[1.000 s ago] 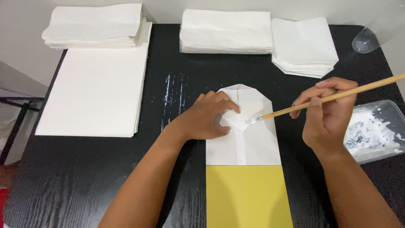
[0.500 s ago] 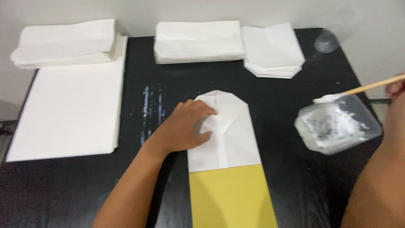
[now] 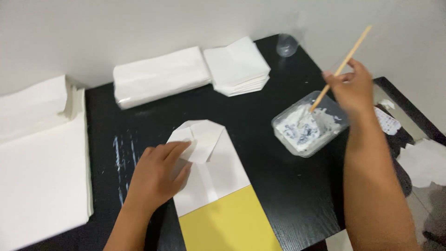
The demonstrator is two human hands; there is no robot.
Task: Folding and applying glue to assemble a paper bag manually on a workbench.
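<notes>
My left hand (image 3: 158, 174) lies flat on a folded white paper bag (image 3: 213, 167) whose top flaps are tucked into a point. The bag rests on a yellow sheet (image 3: 230, 223) near the front of the black table (image 3: 260, 107). My right hand (image 3: 355, 88) grips a thin wooden brush (image 3: 341, 67). Its tip dips into a clear plastic tub (image 3: 309, 125) smeared with white paste, to the right of the bag.
Stacks of white paper sit at the left (image 3: 42, 158), at the back (image 3: 160, 81) and at the back centre (image 3: 239, 67). A clear cup (image 3: 286, 45) stands at the far corner. White paste streaks (image 3: 123, 155) mark the table. Paper scraps (image 3: 425, 160) lie off the right edge.
My right hand has carried the brush away from the bag's flap to the paste tub and dipped it. My left hand stays pressed on the bag. The view has swung right.
</notes>
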